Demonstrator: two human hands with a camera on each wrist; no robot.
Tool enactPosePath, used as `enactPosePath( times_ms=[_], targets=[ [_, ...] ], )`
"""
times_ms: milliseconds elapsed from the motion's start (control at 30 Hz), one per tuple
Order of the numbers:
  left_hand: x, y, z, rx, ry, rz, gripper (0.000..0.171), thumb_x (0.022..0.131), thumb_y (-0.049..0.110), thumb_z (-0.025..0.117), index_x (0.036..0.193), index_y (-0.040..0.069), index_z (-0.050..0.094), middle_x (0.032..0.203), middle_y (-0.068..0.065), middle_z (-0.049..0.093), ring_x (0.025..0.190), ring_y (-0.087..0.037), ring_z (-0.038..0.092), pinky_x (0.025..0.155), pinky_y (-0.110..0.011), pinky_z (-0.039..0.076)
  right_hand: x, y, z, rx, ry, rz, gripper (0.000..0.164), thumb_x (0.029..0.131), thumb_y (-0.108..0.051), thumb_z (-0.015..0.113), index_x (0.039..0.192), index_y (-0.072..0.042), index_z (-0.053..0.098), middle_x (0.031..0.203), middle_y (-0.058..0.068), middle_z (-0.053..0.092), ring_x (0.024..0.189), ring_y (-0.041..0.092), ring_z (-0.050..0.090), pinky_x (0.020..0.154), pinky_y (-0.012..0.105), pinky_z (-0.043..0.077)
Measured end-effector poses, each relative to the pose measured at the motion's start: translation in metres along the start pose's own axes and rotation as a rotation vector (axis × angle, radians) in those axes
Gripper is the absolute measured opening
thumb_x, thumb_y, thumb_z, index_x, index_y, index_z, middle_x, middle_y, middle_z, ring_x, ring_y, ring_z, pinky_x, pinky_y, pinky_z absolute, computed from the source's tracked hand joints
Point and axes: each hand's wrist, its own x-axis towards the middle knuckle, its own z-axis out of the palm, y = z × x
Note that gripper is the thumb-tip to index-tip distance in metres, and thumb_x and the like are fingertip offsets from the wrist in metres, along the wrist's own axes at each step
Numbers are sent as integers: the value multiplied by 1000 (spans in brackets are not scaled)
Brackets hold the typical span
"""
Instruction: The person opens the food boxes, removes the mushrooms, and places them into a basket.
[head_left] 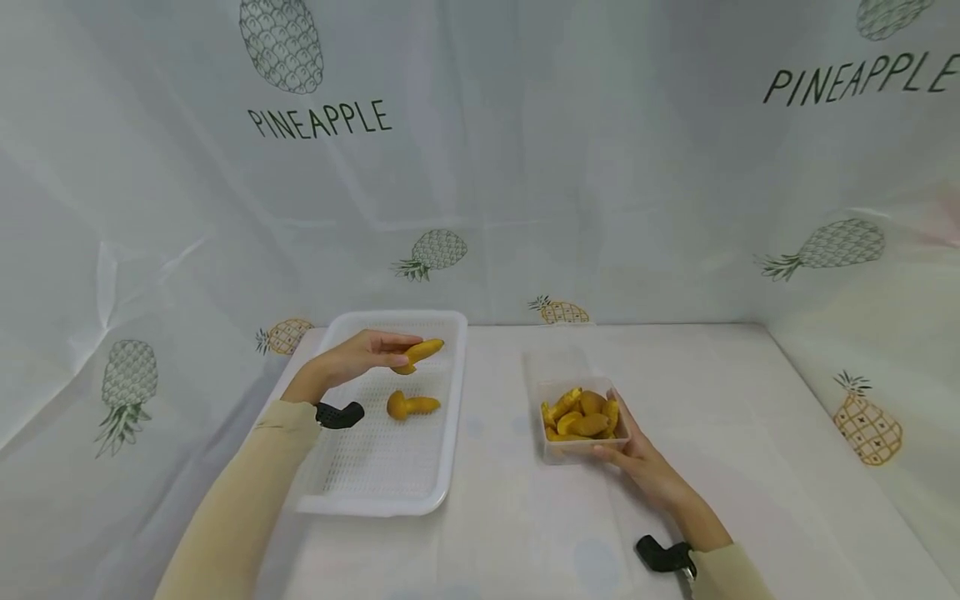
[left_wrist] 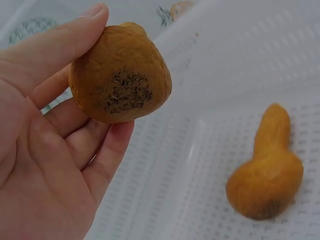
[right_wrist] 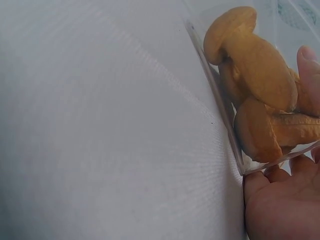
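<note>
Above the white perforated basket [head_left: 447, 450], my left hand [head_left: 360, 354] pinches a yellow-brown mushroom [head_left: 425, 350] between thumb and fingers. In the left wrist view its rounded cap [left_wrist: 125, 75] faces the camera, with a dark rough patch on it. A second mushroom [head_left: 420, 405] lies on the basket floor below that hand. On the right, my right hand [head_left: 645, 467] grips the side of a clear plastic box [head_left: 570, 456], its thumb and fingers spread around the near right corner. Several similar mushrooms [right_wrist: 265, 67] are piled inside the box.
A white sheet [head_left: 495, 500] covers the table. Behind it hangs a pale curtain [head_left: 540, 167] printed with pineapples. What seems to be a clear lid or flap [head_left: 555, 364] extends behind the box. Each wrist carries a black camera mount [head_left: 341, 415].
</note>
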Motion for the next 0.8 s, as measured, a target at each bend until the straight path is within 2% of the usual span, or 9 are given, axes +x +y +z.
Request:
enactPosePath(
  times_ms=[167,300,533,667,800],
  targets=[
    [-6,-13,-4,-11,51,-25,52,102,16,60,149,2,44,143,-19,53,113,-32,63,114,-55,29,-1,-1,0,4,1,0,95,99,-6,62,161,-21,-9,164,14,-19,145,39,-22,110,69,-5],
    [-9,-21,-5,-10,89,-51,54,102,17,60,149,0,42,146,-20,49,119,-28,59,115,-55,27,-3,-1,0,9,-6,-1,95,99,-6,61,160,-23,-10,163,14,-20,145,38,-22,110,68,-5],
    [-11,-36,-6,-13,141,-58,57,102,20,61,150,-1,41,152,-22,41,135,-37,44,116,-56,25,-5,-1,1,-2,-8,7,95,100,-8,60,160,-28,-11,164,11,-20,146,37,-21,110,62,2],
    [-12,-43,-7,-13,180,-75,58,101,19,62,151,0,39,151,-21,43,136,-37,43,116,-56,25,-4,-2,1,-6,-9,13,95,100,-9,61,160,-28,-10,163,12,-20,146,39,-20,110,60,4],
    [-13,-47,-9,-51,185,-78,58,102,13,59,153,1,34,151,-20,44,138,-36,41,116,-56,23,-4,-3,1,-2,-10,13,95,100,-9,61,160,-27,-11,163,12,-21,146,40,-21,110,61,5]
  ],
)
